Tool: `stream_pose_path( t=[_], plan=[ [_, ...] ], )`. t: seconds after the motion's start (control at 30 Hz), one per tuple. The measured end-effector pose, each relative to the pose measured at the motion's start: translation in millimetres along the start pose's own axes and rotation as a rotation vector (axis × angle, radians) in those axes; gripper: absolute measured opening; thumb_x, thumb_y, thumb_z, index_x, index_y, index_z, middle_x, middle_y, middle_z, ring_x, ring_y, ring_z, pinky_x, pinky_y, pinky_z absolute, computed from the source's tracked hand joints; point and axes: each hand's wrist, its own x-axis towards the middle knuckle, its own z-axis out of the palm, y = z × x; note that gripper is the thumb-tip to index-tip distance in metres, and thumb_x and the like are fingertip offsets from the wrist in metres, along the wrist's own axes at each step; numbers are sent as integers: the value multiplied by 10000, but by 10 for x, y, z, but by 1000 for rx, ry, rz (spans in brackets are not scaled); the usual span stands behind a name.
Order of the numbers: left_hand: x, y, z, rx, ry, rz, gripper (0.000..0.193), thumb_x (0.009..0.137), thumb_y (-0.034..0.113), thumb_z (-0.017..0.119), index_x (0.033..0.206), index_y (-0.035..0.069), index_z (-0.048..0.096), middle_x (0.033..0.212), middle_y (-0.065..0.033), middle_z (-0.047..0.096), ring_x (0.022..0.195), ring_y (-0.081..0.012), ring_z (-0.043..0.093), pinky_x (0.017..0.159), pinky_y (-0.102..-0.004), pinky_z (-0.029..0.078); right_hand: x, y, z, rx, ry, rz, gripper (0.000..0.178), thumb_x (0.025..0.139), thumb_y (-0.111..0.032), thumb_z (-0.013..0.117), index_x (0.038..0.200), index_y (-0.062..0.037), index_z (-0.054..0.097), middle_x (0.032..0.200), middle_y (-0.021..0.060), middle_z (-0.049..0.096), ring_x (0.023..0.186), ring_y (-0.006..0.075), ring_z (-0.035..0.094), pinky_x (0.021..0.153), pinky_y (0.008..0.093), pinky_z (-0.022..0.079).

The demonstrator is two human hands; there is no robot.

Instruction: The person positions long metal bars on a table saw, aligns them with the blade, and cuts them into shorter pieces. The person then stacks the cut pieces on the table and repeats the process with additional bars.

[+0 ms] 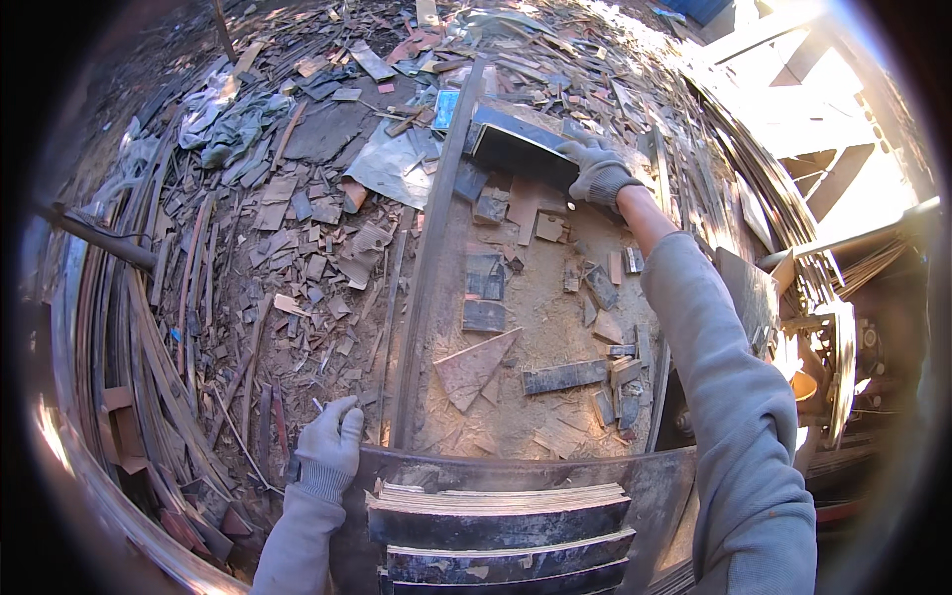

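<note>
My right hand (pixel 598 173), in a grey knit glove, is stretched far forward. Its fingers close on the right end of a dark-faced board (pixel 526 152), which lies across the far end of a metal-edged frame (pixel 424 297). My left hand (pixel 330 448), also gloved, is at the lower left, beside the frame's near corner. Its fingers are curled, and a thin pale tip (pixel 317 405) shows by them; I cannot make out what it is. Nearest me, stacked dark-faced plywood strips (pixel 501 526) lie on the frame's near plate (pixel 654 486).
Sawdust and wood offcuts (pixel 565 377) lie inside the frame, with a triangular piece (pixel 476 367) among them. Scrap wood (pixel 317 208) and crumpled cloth (pixel 238 129) cover the ground at left. Long strips (pixel 149 347) are piled at far left, more (pixel 754 169) at right.
</note>
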Motion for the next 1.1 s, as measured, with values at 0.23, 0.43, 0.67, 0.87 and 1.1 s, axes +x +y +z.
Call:
stream_pose_path(
  t=[0.23, 0.43, 0.67, 0.87, 1.1],
  plan=[
    [228, 136, 4, 13, 23, 1, 435, 1072, 417, 657, 1281, 44, 733, 1074, -250, 779, 1027, -435, 762, 883, -470, 596, 267, 132, -118, 2, -56, 19, 1368, 484, -428, 1014, 1651, -115, 373, 1497, 289, 564, 1452, 496, 478, 1194, 504, 439],
    [321, 180, 5, 38, 16, -8, 468, 1076, 451, 645, 1301, 49, 724, 1059, -237, 787, 1031, -414, 771, 886, -457, 598, -119, -116, 161, -361, 89, -40, 856, 660, -411, 900, 1356, -6, 611, 1350, 270, 639, 1260, 420, 640, 1075, 472, 528],
    [359, 107, 20, 124, 30, -64, 467, 1072, 496, 631, 1287, 97, 744, 1064, -222, 790, 1030, -408, 765, 909, -469, 588, -744, -306, -21, 34, 227, 5, 672, 745, -249, 871, 1343, -74, 619, 1203, 241, 731, 1155, 431, 698, 1016, 480, 563],
    [514, -256, 196, 133, 49, -63, 573, 1096, 614, 532, 1351, 129, 701, 1215, -243, 757, 1160, -415, 718, 1017, -470, 541, -2499, -689, -939, 747, -186, -350, 706, 828, -48, 883, 1472, -40, 594, 1176, 49, 743, 1098, 156, 686, 988, 292, 549],
    [-491, -273, -424, -549, 705, -230, 778, 1049, 486, 712, 1577, -32, 472, 1562, -268, 565, 1428, -345, 577, 1221, -408, 448, -3872, -1185, -722, 899, -629, -443, 762, 812, -215, 953, 1482, -47, 630, 1303, 88, 731, 1213, 193, 661, 1077, 346, 508]
  ],
)
